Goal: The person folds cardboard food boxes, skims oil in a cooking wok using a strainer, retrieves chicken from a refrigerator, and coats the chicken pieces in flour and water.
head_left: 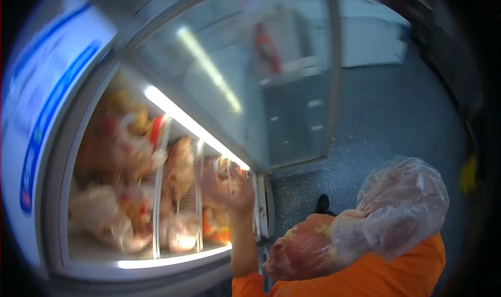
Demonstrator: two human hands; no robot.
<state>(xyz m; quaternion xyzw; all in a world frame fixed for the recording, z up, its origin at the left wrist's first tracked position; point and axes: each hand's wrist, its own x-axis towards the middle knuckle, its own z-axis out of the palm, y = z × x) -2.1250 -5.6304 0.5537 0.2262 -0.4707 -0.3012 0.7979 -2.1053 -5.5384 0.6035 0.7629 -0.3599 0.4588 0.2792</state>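
My left hand [232, 192] is raised at the shelves of a lit, glass-doored fridge. Motion blurs it, but its fingers look spread, with nothing visible in them. Behind and beside it, bagged pieces of raw meat, perhaps poultry, [181, 172] rest on the white wire shelves [199, 192]. Against my orange clothing lie a red piece of raw meat in clear plastic [302, 247] and a larger clear bag of pale meat [404, 208]. My right hand does not show; the bags and the clothing cover that side.
The fridge's glass door [235, 78] stands open, its frame reaching over the grey speckled floor [386, 109]. A white chest-like box [370, 41] is at the back. A blue-and-white panel [57, 125] borders the fridge at left. A dark shoe [323, 203] shows below.
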